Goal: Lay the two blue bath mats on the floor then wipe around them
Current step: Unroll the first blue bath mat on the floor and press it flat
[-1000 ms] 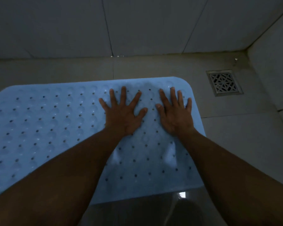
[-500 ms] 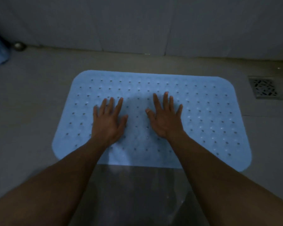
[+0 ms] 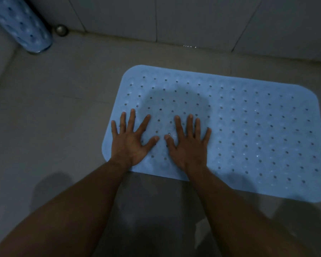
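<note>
Blue mat [image 3: 248,127] with rows of little holes is lying flat on the grey tiled floor [image 3: 54,117]. It fills the centre and right of the frame, with its long side running roughly along the wall. Both hands are planted on its left end, near the lower left corner. The left hand [image 3: 130,143] sits palm down just inside the mat's left edge, fingers straight and fanned out. The right hand [image 3: 187,145] is just beside it, also palm down with fingers spread. The thumbs point at each other, close but not touching. So there's no grip on anything, both hands are flat and open, resting on the mat. The forearms come in from the bottom of the frame.

A second blue mat, the rolled-up mat [image 3: 22,25], is in the upper left corner, well apart from the flat one, with its lower end on the floor. Just right of it a small round metal knob [image 3: 61,30] sits where floor meets wall. Pale wall tiles [image 3: 202,17] run across the top. The light's pretty dim, with soft shadows on the mat above the fingers and on the floor at lower left.
</note>
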{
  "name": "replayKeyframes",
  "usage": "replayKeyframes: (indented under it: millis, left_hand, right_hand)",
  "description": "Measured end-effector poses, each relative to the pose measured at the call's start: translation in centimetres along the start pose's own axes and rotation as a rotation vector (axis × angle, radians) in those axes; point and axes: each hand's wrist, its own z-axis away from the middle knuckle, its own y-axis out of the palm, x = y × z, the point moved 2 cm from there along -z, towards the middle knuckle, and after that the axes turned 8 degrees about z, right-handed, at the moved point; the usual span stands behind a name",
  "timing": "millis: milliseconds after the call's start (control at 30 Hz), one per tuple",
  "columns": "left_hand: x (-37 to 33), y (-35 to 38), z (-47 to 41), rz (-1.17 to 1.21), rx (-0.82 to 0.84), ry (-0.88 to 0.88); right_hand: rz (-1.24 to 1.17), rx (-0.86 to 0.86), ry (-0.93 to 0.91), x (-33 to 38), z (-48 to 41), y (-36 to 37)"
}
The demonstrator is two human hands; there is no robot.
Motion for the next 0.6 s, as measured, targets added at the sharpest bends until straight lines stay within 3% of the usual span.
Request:
replayKeyframes:
  millis: [300,600]
  left_hand:
    - [0.08,0.32,-0.24,-0.024,-0.05,-0.011]
    - [-0.11,0.07,-0.13,-0.034,0.023,-0.025]
  right_hand:
    - [0.034,-0.05,0.026,0.19,-0.01,0.26]
    - [0.017,-0.04,0.03,0.2,-0.01,0.35]
